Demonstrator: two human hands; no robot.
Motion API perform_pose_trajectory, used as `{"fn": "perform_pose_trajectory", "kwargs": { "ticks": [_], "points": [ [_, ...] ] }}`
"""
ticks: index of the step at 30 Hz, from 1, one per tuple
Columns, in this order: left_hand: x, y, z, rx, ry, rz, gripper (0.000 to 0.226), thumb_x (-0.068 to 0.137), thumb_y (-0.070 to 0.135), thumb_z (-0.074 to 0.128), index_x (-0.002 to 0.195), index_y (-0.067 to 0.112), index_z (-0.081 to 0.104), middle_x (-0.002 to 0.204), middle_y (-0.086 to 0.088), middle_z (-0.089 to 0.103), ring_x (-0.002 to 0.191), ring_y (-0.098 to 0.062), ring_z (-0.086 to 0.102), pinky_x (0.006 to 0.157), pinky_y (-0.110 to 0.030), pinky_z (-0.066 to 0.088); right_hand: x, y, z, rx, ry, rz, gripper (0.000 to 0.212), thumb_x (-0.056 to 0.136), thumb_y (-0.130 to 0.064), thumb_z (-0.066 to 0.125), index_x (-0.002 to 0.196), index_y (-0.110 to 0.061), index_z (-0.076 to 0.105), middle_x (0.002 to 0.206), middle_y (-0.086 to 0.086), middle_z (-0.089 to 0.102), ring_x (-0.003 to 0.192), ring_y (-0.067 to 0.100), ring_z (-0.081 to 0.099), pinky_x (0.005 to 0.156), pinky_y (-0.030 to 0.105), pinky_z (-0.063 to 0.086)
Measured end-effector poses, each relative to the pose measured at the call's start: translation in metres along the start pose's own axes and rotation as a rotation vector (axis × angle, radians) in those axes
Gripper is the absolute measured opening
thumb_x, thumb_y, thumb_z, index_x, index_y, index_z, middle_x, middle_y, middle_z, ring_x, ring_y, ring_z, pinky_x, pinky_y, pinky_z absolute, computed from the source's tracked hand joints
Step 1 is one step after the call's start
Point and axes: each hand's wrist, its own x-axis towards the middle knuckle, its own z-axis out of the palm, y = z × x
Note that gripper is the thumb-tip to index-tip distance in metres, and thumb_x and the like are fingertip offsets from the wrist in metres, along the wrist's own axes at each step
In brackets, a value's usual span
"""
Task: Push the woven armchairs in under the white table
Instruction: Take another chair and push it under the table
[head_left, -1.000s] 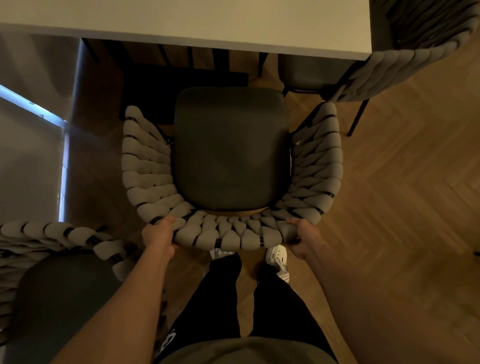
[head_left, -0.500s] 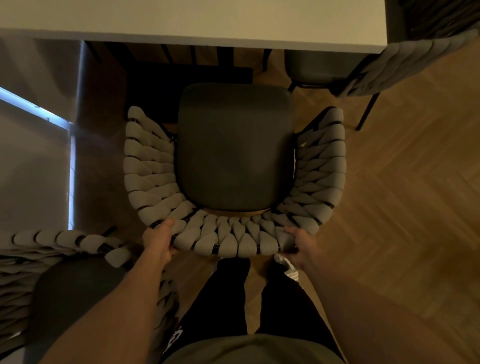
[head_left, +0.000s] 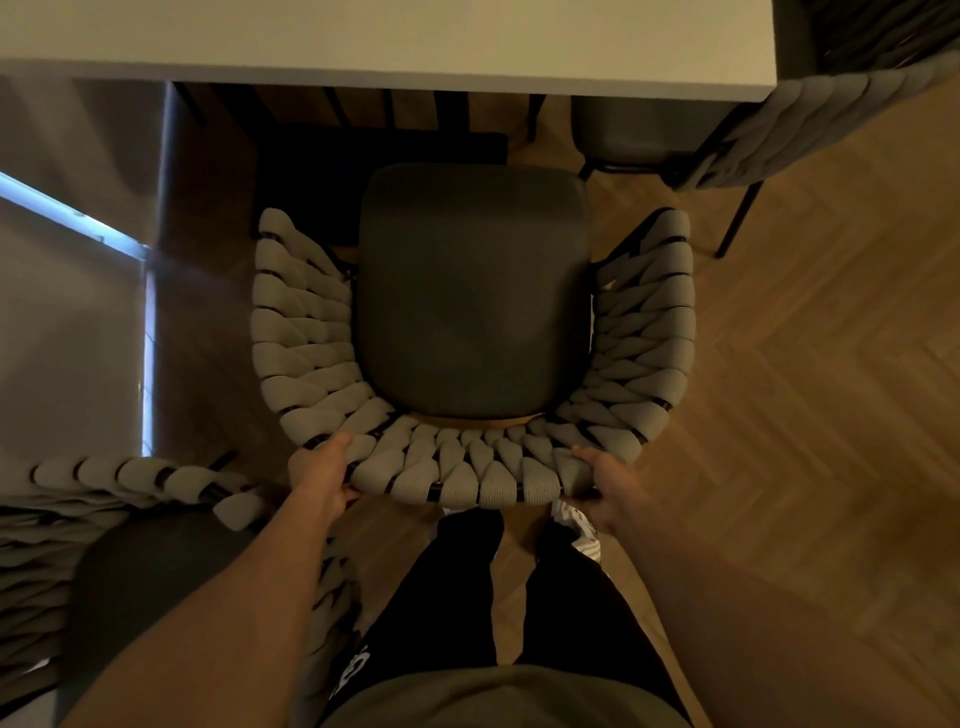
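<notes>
We hold the woven armchair (head_left: 472, 332) by its back, in front of the white table (head_left: 384, 39).

The chair's open front faces the table, and the front of its dark seat (head_left: 470, 291) is just short of the table's edge. Our left hand (head_left: 318, 475) grips the left corner of the curved back. Our right hand (head_left: 602, 480) grips the right corner. Our hands are far apart. Another woven chair (head_left: 130, 519) stands at our left, and one more (head_left: 727, 135) sits tucked under the table at the right.
</notes>
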Motion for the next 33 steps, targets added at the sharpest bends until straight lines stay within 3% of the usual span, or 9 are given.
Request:
{"fn": "perform_pose_trajectory", "kwargs": {
  "ticks": [6,13,16,19,23,26,29,33],
  "points": [
    [-0.001,0.002,-0.005,0.009,-0.092,-0.026,0.047,0.092,0.027,0.071,0.136,0.017,0.055,0.122,-0.011,0.068,0.102,-0.033,0.068,0.084,-0.063,0.055,-0.003,0.001,-0.003,0.007,-0.036,-0.025,0.037,0.093,-0.017,0.07,0.127,-0.014,0.055,0.121,0.013,0.063,0.107,0.033,0.065,0.074,0.049,0.06],
    [-0.014,-0.008,-0.018,-0.06,-0.17,-0.034,0.053,0.091,0.027,0.072,0.139,0.015,0.054,0.125,-0.014,0.067,0.104,-0.033,0.068,0.082,-0.056,0.059,-0.01,0.006,-0.01,-0.069,-0.086,-0.07,0.037,0.094,-0.025,0.069,0.128,-0.014,0.058,0.123,0.011,0.064,0.112,0.031,0.064,0.091,0.05,0.057],
    [-0.024,-0.016,-0.022,-0.088,-0.189,-0.032,0.05,0.093,0.025,0.07,0.138,0.013,0.053,0.125,-0.013,0.065,0.106,-0.033,0.067,0.089,-0.055,0.057,-0.015,0.005,-0.015,-0.134,-0.104,-0.096,0.031,0.096,-0.024,0.067,0.123,-0.015,0.057,0.124,0.011,0.062,0.114,0.031,0.063,0.092,0.047,0.057],
    [-0.036,-0.025,-0.024,-0.14,-0.205,-0.061,0.05,0.095,0.022,0.067,0.141,0.011,0.05,0.124,-0.012,0.064,0.103,-0.032,0.066,0.087,-0.049,0.057,-0.021,0.003,-0.02,-0.195,-0.14,-0.115,0.028,0.097,-0.021,0.065,0.123,-0.015,0.055,0.119,0.009,0.063,0.111,0.031,0.064,0.094,0.045,0.056],
    [-0.052,-0.04,-0.025,-0.203,-0.207,-0.074,0.05,0.097,0.017,0.064,0.143,0.008,0.046,0.134,-0.018,0.059,0.102,-0.033,0.066,0.088,-0.046,0.056,-0.029,0.001,-0.026,-0.307,-0.185,-0.116,0.034,0.097,-0.022,0.066,0.127,-0.016,0.054,0.123,0.009,0.063,0.107,0.029,0.066,0.082,0.038,0.057],
    [-0.066,-0.056,-0.026,-0.194,-0.165,-0.082,0.035,0.098,0.012,0.062,0.131,0.004,0.053,0.119,-0.019,0.064,0.097,-0.031,0.067,0.084,-0.042,0.055,-0.032,0.002,-0.03,-0.464,-0.221,-0.097,0.044,0.098,-0.024,0.064,0.137,-0.009,0.051,0.119,0.012,0.063,0.108,0.029,0.065,0.081,0.036,0.056],
    [-0.082,-0.076,-0.027,-0.193,-0.109,-0.078,0.007,0.098,0.01,0.062,0.102,0.005,0.061,0.108,-0.018,0.066,0.094,-0.029,0.067,0.08,-0.04,0.056,-0.037,0.003,-0.031,-0.628,-0.262,-0.072,0.049,0.098,-0.023,0.062,0.14,-0.002,0.047,0.114,0.013,0.063,0.107,0.028,0.065,0.078,0.033,0.056],
    [-0.1,-0.105,-0.028,-0.187,-0.04,-0.04,0.011,0.099,0.009,0.059,0.107,0.003,0.063,0.102,-0.017,0.066,0.088,-0.028,0.068,0.076,-0.04,0.058,-0.046,0.004,-0.03,-0.839,-0.325,-0.031,0.045,0.099,-0.023,0.06,0.137,0.001,0.05,0.128,0.02,0.061,0.108,0.028,0.064,0.077,0.031,0.056]
  ]
}}
